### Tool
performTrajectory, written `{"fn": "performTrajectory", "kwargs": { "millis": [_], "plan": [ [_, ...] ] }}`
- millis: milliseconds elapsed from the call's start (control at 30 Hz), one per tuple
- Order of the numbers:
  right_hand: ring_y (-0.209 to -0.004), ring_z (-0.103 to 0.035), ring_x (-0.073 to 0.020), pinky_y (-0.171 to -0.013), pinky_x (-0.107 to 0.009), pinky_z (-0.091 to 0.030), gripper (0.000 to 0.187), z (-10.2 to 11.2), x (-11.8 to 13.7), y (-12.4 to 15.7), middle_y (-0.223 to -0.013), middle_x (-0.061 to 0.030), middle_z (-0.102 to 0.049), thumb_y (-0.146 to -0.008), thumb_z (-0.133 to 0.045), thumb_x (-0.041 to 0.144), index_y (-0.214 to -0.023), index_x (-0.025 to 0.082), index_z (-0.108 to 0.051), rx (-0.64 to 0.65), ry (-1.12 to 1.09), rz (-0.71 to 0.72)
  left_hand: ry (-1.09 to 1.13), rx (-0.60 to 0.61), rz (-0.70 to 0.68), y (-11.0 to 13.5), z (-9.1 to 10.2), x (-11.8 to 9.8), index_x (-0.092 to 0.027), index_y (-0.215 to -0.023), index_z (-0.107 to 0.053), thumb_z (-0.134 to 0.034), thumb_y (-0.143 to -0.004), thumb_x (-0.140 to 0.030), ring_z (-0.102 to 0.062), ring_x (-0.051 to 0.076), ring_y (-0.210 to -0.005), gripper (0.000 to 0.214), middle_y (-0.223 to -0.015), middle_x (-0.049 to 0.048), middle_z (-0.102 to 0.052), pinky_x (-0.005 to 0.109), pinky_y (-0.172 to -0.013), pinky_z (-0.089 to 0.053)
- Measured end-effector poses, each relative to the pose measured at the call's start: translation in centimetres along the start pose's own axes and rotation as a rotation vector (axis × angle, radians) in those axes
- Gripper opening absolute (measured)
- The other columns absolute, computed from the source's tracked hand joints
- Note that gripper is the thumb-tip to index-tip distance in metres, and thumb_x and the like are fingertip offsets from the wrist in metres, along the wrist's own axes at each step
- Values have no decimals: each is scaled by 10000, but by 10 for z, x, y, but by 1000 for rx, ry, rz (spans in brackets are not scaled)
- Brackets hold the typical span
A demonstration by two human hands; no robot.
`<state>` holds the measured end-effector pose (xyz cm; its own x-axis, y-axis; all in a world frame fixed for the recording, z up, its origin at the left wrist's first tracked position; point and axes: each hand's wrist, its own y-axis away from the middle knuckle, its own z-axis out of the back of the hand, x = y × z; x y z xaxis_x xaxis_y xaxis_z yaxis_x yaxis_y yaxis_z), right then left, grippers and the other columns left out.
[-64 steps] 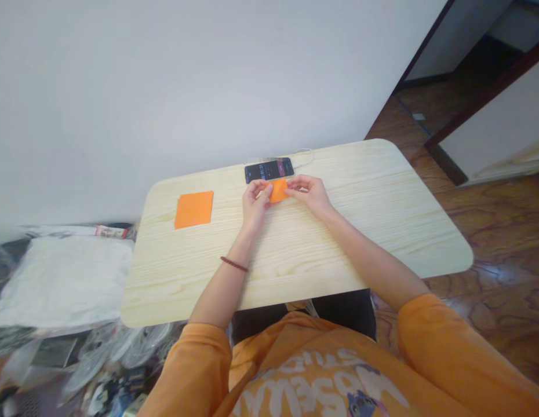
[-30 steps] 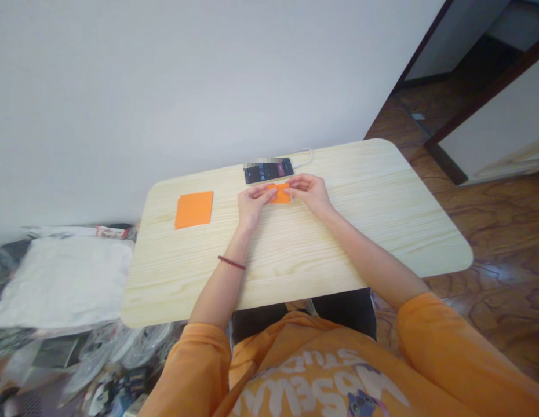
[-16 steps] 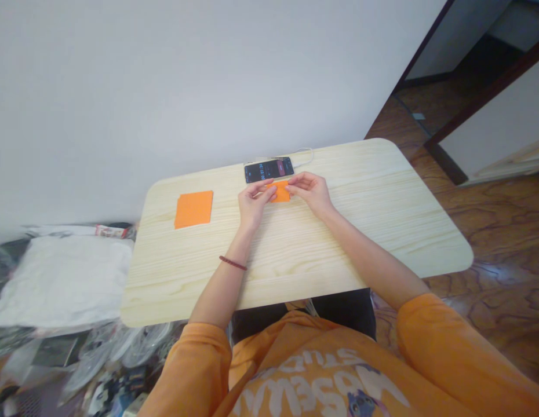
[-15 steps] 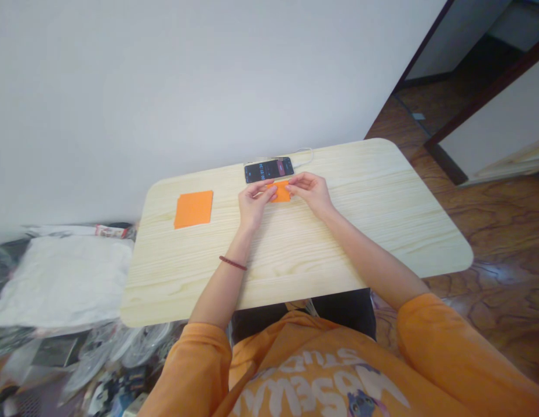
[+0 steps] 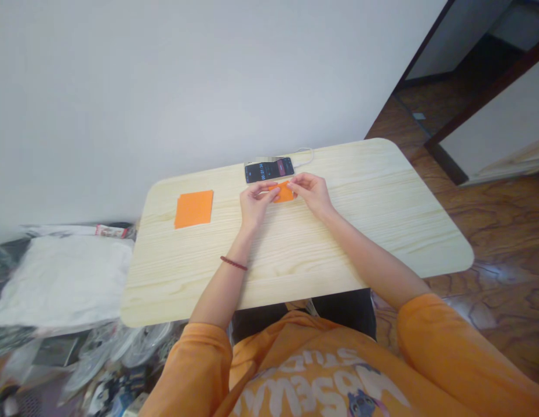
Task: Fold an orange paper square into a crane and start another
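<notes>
A small folded piece of orange paper (image 5: 285, 193) is held between my two hands, just above or on the table. My left hand (image 5: 254, 201) pinches its left side between thumb and fingers. At the upper right edge, my right hand (image 5: 312, 192) grips the paper with thumb and fingertips. Fingers cover parts of the folds. Off to the left lies a stack of square orange paper sheets (image 5: 193, 209), slightly fanned. Right behind my hands is a phone (image 5: 269, 169) lying flat, its screen lit with a timer.
The pale wooden table (image 5: 339, 260) has rounded corners and stands against a white wall (image 5: 186, 87). A white cable (image 5: 308, 155) runs from the phone. Left of the table are a white cloth (image 5: 65, 278) and assorted clutter; wooden floor (image 5: 504, 231) lies to the right.
The orange paper has shifted slightly right and its right edge looks lifted or bent. My right fingertips have moved toward its upper corner; my left hand moved a little right.
</notes>
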<state>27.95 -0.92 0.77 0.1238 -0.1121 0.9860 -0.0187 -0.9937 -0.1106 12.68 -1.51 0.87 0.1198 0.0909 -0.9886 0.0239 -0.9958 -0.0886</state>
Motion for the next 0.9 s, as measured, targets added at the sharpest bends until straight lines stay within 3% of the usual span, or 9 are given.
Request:
{"fn": "performTrajectory", "kwargs": {
  "millis": [500,900],
  "plan": [
    [-539,-548,-105,-503,-246,-473,395,-4,1,4,-620,4,-623,-544,-775,516,-661,187,-591,-85,37,11,8,4,44,1,-2,-2,-146,-745,-672,-800,-584,-418,-672,140,-685,341,-745,45,-705,269,-640,-581],
    [-534,-521,-96,-496,-234,-441,369,-4,-2,6,-618,13,-592,-619,-731,517,-682,190,-572,-84,104,61,0,4,34,2,-3,0,-140,-793,-730,-786,-608,-395,-688,175,-744,320,-863,90,-735,317,-686,-590]
  ]
}}
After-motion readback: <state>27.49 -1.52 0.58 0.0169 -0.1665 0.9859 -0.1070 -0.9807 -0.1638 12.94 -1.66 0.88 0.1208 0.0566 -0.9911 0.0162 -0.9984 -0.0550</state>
